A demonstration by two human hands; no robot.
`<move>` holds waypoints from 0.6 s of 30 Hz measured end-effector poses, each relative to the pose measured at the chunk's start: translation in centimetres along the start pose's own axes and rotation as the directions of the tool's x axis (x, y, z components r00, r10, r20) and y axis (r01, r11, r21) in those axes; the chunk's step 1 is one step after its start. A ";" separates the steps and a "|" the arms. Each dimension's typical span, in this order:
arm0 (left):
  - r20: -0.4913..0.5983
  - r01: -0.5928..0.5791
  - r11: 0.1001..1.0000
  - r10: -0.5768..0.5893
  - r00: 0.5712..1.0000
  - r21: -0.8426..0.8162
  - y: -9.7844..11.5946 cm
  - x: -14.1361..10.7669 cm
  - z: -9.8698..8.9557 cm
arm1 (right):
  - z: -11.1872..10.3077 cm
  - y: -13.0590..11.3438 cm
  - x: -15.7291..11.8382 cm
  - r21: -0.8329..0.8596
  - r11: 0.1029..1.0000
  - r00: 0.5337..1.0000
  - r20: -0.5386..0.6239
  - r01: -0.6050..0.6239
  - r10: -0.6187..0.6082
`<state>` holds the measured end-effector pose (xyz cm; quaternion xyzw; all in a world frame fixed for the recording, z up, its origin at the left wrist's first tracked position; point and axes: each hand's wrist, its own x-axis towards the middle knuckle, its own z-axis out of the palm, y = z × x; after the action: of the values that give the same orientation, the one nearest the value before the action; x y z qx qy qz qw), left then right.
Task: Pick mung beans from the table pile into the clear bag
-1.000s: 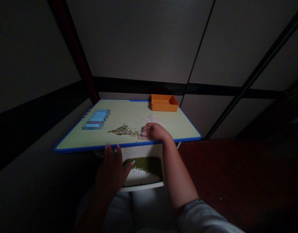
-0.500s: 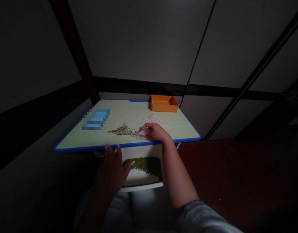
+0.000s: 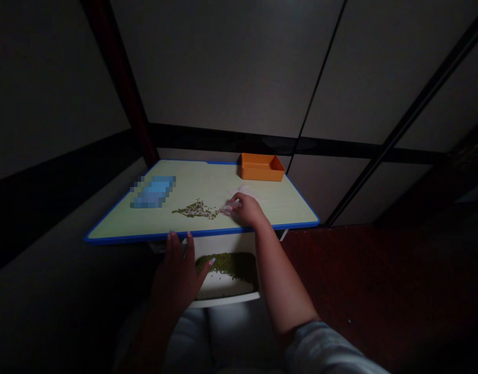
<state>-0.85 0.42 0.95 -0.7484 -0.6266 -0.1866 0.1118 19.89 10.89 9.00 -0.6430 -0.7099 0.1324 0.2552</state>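
Note:
On the table (image 3: 200, 180), which has a pale green top and blue edge, lies a pile of small green beans (image 3: 195, 209) mixed with pale grains. My right hand (image 3: 246, 209) is at the right end of this pile, its fingertips pinched together low over the tabletop. What is between those fingertips is too small to make out. Behind it is a thin patch of pale whitish grains (image 3: 244, 190). My left hand (image 3: 182, 272) is open, fingers spread at the table's front edge, thumb over a white drawer (image 3: 227, 299). More green beans (image 3: 229, 264) lie in that drawer.
An orange box (image 3: 262, 172) stands at the table's back right corner. A blurred-out blue item (image 3: 153, 192) lies on the left side. Wall panels (image 3: 223, 67) rise close behind the table, and dark red floor (image 3: 340, 270) extends to the right.
My right hand has shifted slightly up and away from the table's front edge, fingers still pinched. My left hand keeps its place. The whole view has moved slightly.

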 end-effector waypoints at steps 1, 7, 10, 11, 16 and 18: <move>0.005 0.000 1.000 0.000 1.000 0.001 0.0 0.0 -0.1 | 0.0 0.3 0.1 0.029 0.999 1.000 -0.022 -0.017 0.017; 0.033 0.007 1.000 -0.007 0.999 0.004 0.3 0.1 -0.7 | -0.6 1.0 0.0 0.013 0.986 0.984 -0.052 -0.168 0.169; 0.037 0.004 1.000 -0.004 0.999 0.005 0.3 0.1 -0.6 | -0.5 1.0 -0.1 0.009 0.990 0.990 0.009 -0.143 0.143; 0.033 0.002 1.000 -0.003 0.999 0.007 0.3 0.1 -0.5 | -0.4 1.0 -0.1 0.011 0.992 0.992 0.021 -0.124 0.123; 0.018 -0.003 1.000 0.003 1.000 0.018 0.2 0.1 -0.3 | 0.5 1.6 0.4 0.166 0.986 0.999 0.040 0.022 -0.029; 0.023 -0.001 1.000 0.000 1.000 0.019 0.3 0.2 -0.5 | 0.5 1.8 0.5 0.218 0.974 0.998 0.012 0.053 -0.057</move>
<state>-0.58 0.30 1.50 -0.7496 -0.6293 -0.1721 0.1117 21.16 11.69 7.74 -0.5900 -0.7109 0.2081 0.3212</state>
